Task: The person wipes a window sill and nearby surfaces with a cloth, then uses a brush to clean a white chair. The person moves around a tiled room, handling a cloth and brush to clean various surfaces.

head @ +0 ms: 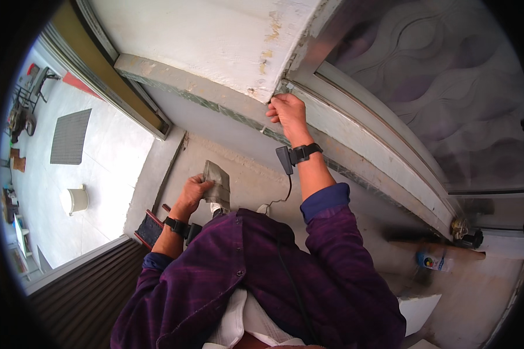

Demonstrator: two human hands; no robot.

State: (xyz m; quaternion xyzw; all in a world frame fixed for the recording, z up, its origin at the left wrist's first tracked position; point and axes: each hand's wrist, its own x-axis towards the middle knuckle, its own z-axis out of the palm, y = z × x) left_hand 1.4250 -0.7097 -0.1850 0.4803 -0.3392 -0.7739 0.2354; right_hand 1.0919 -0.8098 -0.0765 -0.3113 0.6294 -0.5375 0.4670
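My left hand (195, 191) grips a folded, greyish-green cloth (217, 182), held low over the concrete floor in front of me. It looks worn and dirty. My right hand (289, 109) reaches up to the lower corner of a white wall (227, 43), where it meets a window frame. The fingers are curled at the corner; whether anything small is between them cannot be told. Beneath this hand runs a stone sill (192, 89) with a green, chipped edge. Yellowish patches and peeling paint mark the wall near the corner.
Patterned glass in a metal frame (375, 118) stands at the right. A plastic bottle (434, 261) lies at lower right, near a white block (419, 312). Left, beyond an opening, are a white bucket (77, 200) and a grey mat (71, 136). A red-framed object (149, 227) stands by my left forearm.
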